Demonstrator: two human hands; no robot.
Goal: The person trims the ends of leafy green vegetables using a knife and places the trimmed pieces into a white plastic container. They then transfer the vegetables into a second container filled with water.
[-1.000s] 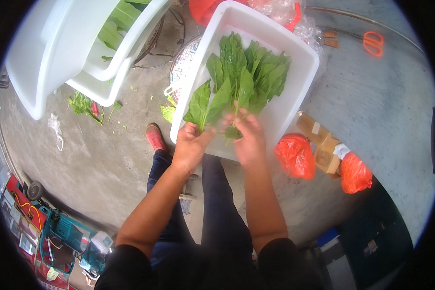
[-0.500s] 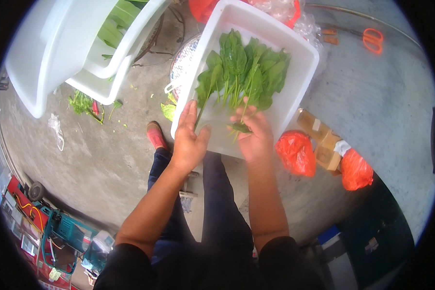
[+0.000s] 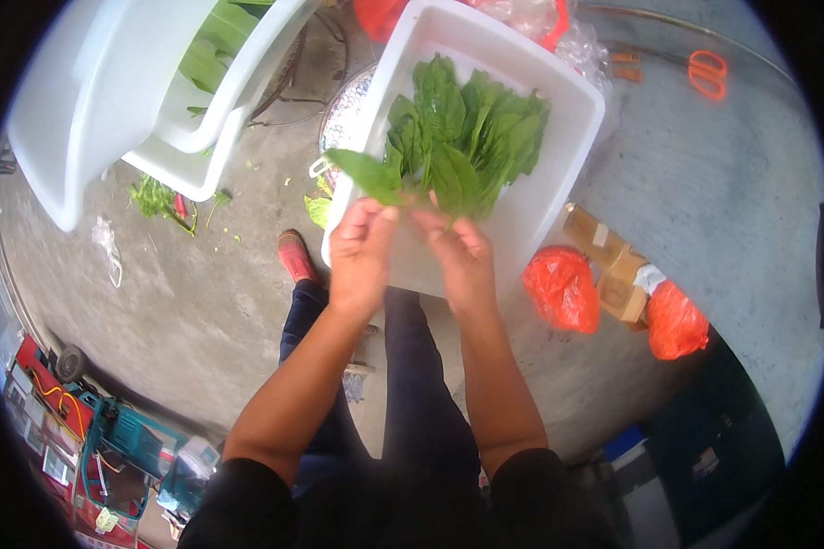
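White tub (image 3: 558, 174) on the concrete floor (image 3: 201, 302), holding a heap of green leaves (image 3: 476, 137). Left hand (image 3: 362, 252) pinches the stalk of a single leaf (image 3: 366, 174) over the tub's near rim; right hand (image 3: 462, 252), just beside it, grips stalks of the heap. Orange bags (image 3: 563, 288) lie nearby.

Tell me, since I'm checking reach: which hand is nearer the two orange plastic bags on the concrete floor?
Right. The right hand is over the white plastic tub's near edge, closer to the orange plastic bags; the left hand is farther off, beyond it.
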